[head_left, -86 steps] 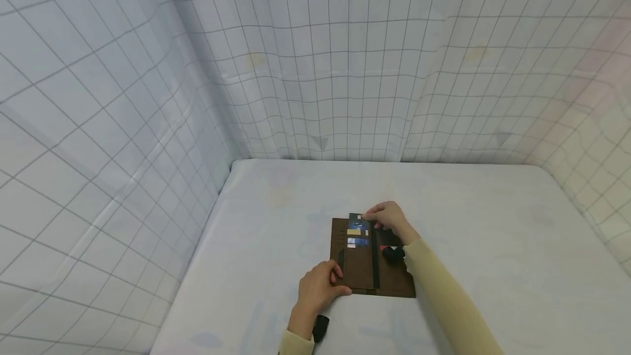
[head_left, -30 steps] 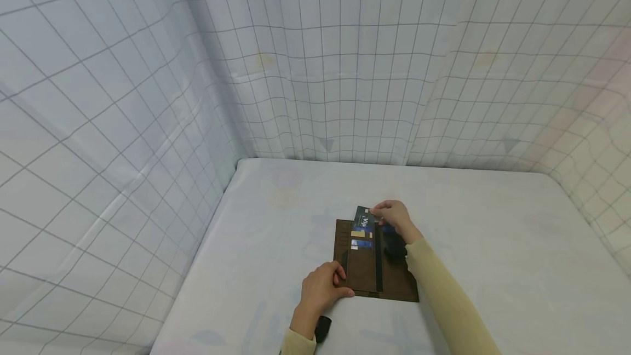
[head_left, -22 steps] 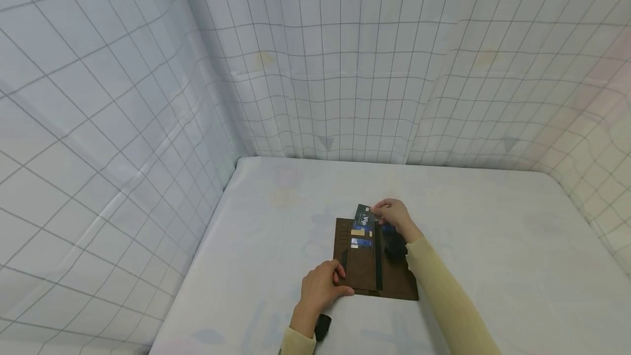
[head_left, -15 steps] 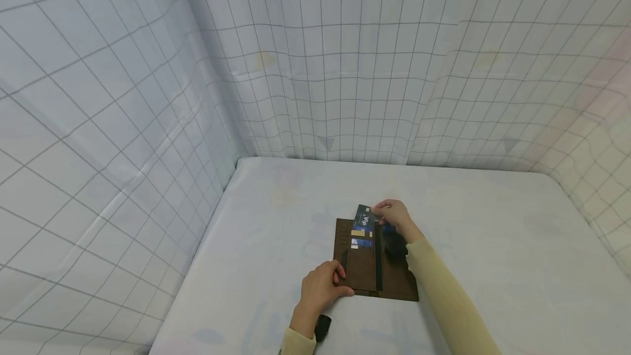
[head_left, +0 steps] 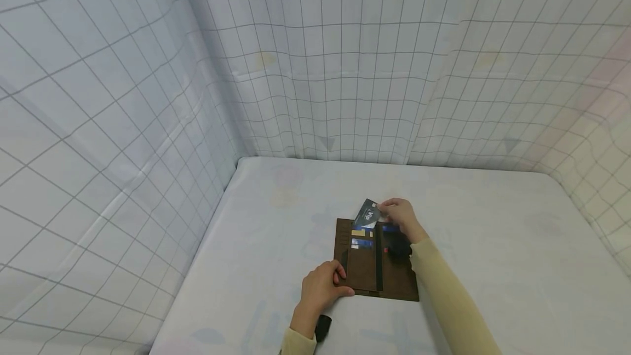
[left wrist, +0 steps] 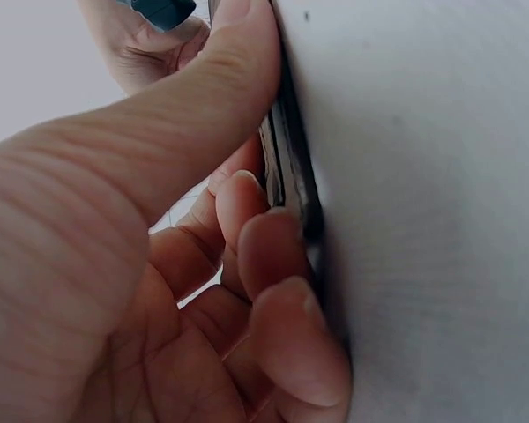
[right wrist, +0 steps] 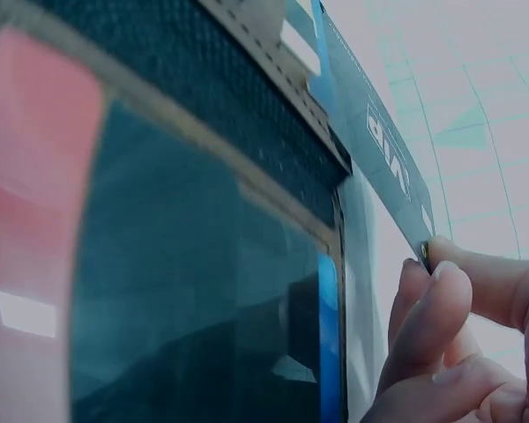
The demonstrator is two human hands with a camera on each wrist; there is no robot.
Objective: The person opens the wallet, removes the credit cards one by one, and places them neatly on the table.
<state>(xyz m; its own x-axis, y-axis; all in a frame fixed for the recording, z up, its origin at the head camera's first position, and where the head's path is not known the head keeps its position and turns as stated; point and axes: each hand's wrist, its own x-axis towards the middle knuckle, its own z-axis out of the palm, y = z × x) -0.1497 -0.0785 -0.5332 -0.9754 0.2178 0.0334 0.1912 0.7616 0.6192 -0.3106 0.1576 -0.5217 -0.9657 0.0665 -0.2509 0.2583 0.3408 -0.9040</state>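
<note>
An open brown wallet (head_left: 362,270) lies flat on the table in the head view, with cards in its slots. My left hand (head_left: 320,289) holds its near left corner. In the left wrist view the thumb (left wrist: 220,79) lies along the wallet's edge, with the other fingers curled beside it. Between thumb and fingers, my right hand (head_left: 401,215) pinches a dark card marked "Vip" (head_left: 367,214) by its upper corner. This card leans to the right, rising past the wallet's far edge; its lower end is at the card slots. The right wrist view shows the pinched card (right wrist: 379,137) close up.
Below the Vip card, other cards (head_left: 362,243) sit in the wallet's left panel. A black band (head_left: 378,267) runs down its middle. The right panel has a dark window pocket (right wrist: 194,291). White cloth (head_left: 493,234) covers the table, and gridded curtains (head_left: 365,70) surround it.
My right hand has drawn the Vip card farther up out of the wallet and tilted it to the right. The left hand keeps its place on the wallet corner.
</note>
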